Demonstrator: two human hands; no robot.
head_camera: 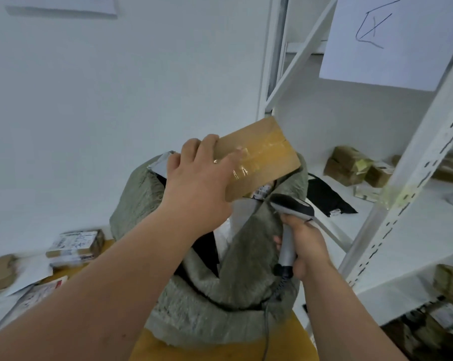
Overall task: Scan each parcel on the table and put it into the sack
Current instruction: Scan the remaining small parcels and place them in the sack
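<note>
Head camera is looking down past my forearms at the grey-green woven fabric sack (pixel 215 303), which I am using as my landmark. My left hand (pixel 199 175) is gripping a flat brown cardboard parcel (pixel 259 158) by its near end, fingers curled over the top edge, and is holding it tilted just above the sack's open mouth. Clear glossy tape is running along the parcel's seam and catching the light; any label on it is facing away from me. My right hand (pixel 307 246) is clamping around the grey handle of a handheld barcode scanner (pixel 290 212), its dark head sitting just under the parcel at the sack's right rim; its cable is trailing down the sack's front.

Inside the sack, I am making out only scraps: something white, something black, a strip of printed label, mostly hidden by my left wrist and the folded rim.

Left of the sack, labelled cardboard parcels (pixel 75 247) are lying blurred. Right of it, a white metal shelving rack (pixel 413 194) is holding brown taped boxes (pixel 350 165).
</note>
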